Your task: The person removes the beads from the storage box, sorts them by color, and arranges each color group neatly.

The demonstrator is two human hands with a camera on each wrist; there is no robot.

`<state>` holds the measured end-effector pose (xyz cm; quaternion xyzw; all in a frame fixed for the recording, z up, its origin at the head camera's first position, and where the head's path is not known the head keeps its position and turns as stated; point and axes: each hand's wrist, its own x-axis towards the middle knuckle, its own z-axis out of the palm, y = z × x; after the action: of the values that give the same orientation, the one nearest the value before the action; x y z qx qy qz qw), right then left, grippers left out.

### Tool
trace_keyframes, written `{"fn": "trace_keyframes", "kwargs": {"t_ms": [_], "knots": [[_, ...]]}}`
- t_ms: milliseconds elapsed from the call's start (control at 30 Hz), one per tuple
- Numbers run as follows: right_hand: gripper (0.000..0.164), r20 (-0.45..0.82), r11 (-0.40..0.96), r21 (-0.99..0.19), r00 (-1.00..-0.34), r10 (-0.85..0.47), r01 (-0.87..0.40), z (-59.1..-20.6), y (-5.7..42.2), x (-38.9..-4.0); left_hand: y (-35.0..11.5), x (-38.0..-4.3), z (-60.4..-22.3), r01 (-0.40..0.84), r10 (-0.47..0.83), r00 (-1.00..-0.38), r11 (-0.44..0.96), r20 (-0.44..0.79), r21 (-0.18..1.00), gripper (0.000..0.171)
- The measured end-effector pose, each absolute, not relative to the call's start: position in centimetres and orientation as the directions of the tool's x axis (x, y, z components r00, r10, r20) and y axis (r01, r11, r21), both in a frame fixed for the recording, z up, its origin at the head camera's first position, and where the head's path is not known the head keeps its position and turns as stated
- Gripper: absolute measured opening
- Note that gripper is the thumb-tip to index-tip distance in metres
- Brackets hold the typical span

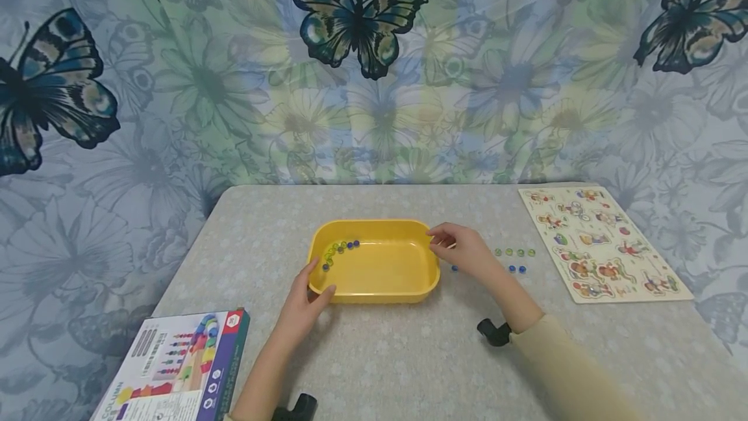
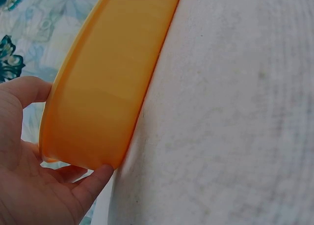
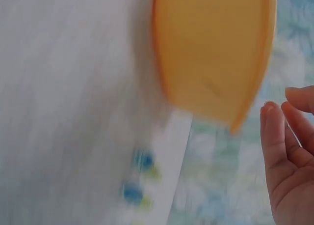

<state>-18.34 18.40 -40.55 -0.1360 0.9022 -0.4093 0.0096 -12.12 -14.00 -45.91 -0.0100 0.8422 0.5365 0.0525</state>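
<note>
A yellow plastic tray (image 1: 386,297) stands on the table, with several green and blue glass marbles (image 1: 339,249) along its left end inside. My left hand (image 1: 304,301) grips the tray's near left corner, thumb on the front side and fingers at the left end; the left wrist view shows the fingers around the tray wall (image 2: 93,87). Beside the tray's right rim is my right hand (image 1: 464,249), its fingers loosely bent. In the right wrist view, the fingers (image 3: 273,136) are apart from the tray, and no object shows between them and the thumb.
Right of the tray lie several green marbles (image 1: 520,253) in a row, with blue marbles (image 1: 517,269) nearer. A sticker-like picture board (image 1: 608,245) lies at the right. At the front left is a printed toy box (image 1: 169,369). A butterfly-patterned cloth (image 1: 386,122) hangs behind the table.
</note>
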Motion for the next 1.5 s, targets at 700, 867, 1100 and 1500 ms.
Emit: {"fn": "trace_keyframes", "kwargs": {"t_ms": [700, 867, 1100, 1500], "knots": [[0.025, -0.081, 0.547, -0.816, -0.899, -0.430, -0.188, -43.9, 3.5, -21.3, -14.2, -12.3, -46.0, -0.042, 0.054, -0.996, 0.427, -0.072, 0.903, 0.072], [0.022, -0.115, 0.579, -0.796, -0.894, -0.433, -0.178, -44.1, 1.1, -21.3, -14.3, -12.2, -45.9, -0.015, 0.072, -0.996, 0.429, -0.051, 0.903, 0.072], [0.024, -0.141, 0.671, -0.721, -0.910, -0.391, -0.176, -44.5, -1.1, -21.5, -14.2, -12.2, -45.9, -0.009, 0.070, -0.997, 0.439, -0.044, 0.898, 0.072], [0.023, -0.171, 0.725, -0.652, -0.888, -0.427, -0.223, -44.4, -1.8, -21.2, -14.1, -12.3, -46.0, 0.023, 0.077, -0.997, 0.451, -0.014, 0.892, 0.076]]}}
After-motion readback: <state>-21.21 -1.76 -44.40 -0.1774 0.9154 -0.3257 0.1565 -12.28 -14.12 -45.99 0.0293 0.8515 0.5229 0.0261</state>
